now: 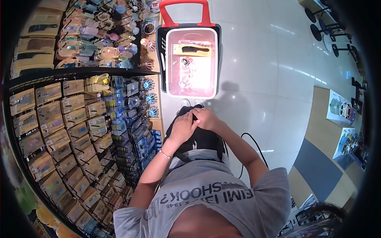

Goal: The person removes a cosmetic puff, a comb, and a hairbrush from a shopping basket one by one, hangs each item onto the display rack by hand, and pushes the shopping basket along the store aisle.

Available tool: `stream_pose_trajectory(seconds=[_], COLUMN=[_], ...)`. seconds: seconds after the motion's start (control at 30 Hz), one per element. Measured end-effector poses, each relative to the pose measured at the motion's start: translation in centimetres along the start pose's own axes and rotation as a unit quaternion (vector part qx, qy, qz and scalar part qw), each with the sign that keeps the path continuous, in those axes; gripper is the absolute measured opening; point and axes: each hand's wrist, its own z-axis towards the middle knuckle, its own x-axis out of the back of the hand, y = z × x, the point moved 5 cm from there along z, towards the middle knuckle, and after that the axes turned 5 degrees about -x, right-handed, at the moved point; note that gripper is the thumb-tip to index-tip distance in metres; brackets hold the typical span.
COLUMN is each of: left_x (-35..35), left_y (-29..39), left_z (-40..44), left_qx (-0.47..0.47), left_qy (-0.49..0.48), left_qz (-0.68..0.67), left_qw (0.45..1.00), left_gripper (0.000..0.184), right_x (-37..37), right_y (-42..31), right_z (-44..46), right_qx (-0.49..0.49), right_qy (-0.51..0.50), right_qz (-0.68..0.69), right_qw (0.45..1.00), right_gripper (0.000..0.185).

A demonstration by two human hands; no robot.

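Plenty on the hooks at far left: carded packs (49, 99) in rows, hairbrushes (83, 31) above, blue packs (119, 119) further right. Next, see the left hand (181, 127) resting on dark clothing, fingers loosely bent, touching the other hand; cannot tell about any grip on cloth. Just ahead on the floor, find the pink-lined basket (216, 67), already loaded with a dark comb (194, 48) on its card and some clear-wrapped packs (185, 77). Done so far, by the look of it: a few goods inside, with others left hanging. Then note the right hand (206, 119), overlapping the left, no object visible; again cannot tell about a grip, with fingertips partly covered. Hard to make out: lower basket contents, lost in glare; also far-right displays (342, 109), cut by the dark lens edge.
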Motion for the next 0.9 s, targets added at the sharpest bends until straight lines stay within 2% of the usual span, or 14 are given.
stream_pose_trajectory(seconds=[0.1, 0.17, 0.27, 0.53, 0.6, 0.73, 0.8, 0.9], left_x=[-1.0, -1.6, -2.7, -4.6, -5.0, -5.0, -4.5, -4.0], left_y=[1.3, 2.2, 4.1, 9.0, 9.2, 7.8, 6.5, 4.1], left_z=[1.1, 2.1, 3.3, 4.7, 4.4, 3.4, 3.3, 2.7], left_qx=[-0.037, -0.056, -0.111, -0.201, -0.204, -0.192, -0.177, -0.144], left_qy=[-0.032, -0.044, -0.065, -0.088, -0.095, -0.101, -0.103, -0.097], left_qz=[0.029, 0.051, 0.105, 0.112, 0.124, 0.143, 0.139, 0.133], left_qw=[0.998, 0.996, 0.986, 0.969, 0.966, 0.966, 0.969, 0.976], left_gripper=[0.055, 0.055, 0.054, 0.045, 0.045, 0.044, 0.044, 0.043], right_x=[0.9, 0.9, 2.6, 2.9, 2.2, 0.1, -0.7, -0.5], right_y=[1.3, 2.5, 3.5, 6.2, 6.4, 6.3, 5.9, 4.5], right_z=[-1.9, -3.4, -5.4, -9.5, -9.7, -8.7, -7.2, -5.5], right_qx=[-0.062, -0.061, -0.114, -0.183, -0.235, -0.183, -0.164, -0.152], right_qy=[-0.025, 0.008, 0.036, 0.086, 0.014, 0.038, -0.020, -0.020], right_qz=[-0.003, 0.013, 0.047, 0.045, 0.065, 0.019, 0.054, 0.043], right_qw=[0.998, 0.998, 0.992, 0.978, 0.970, 0.982, 0.985, 0.987], right_gripper=[0.042, 0.042, 0.043, 0.039, 0.040, 0.038, 0.038, 0.039])
